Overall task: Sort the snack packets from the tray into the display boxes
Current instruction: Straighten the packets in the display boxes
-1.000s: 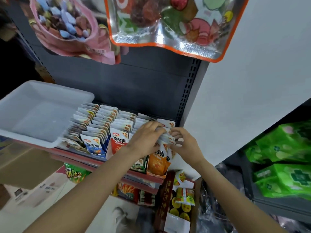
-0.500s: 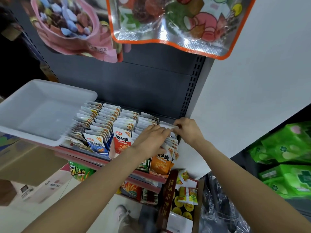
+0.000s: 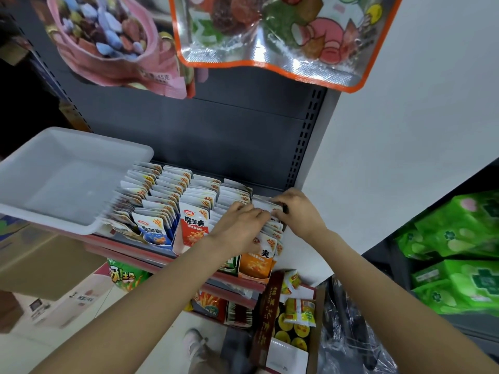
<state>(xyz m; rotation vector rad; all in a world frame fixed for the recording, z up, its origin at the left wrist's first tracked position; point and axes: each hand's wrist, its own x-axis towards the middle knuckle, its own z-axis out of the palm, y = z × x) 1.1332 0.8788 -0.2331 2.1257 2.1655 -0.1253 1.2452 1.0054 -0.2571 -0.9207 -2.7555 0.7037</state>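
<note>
Head | red packet (image 3: 194, 224) reads "20%" | pink bag (image 3: 113, 49) reads "45克"

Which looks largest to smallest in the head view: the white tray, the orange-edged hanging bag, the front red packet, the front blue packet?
1. white tray
2. orange-edged hanging bag, cut off at the top and nearer the camera, so its rank against the tray is unsure
3. front red packet and front blue packet, which look about alike

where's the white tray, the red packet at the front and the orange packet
white tray (image 3: 81, 168): head view, bare floor.
red packet (image 3: 194, 224): head view, printed face.
orange packet (image 3: 255, 263): head view, lower front.
</note>
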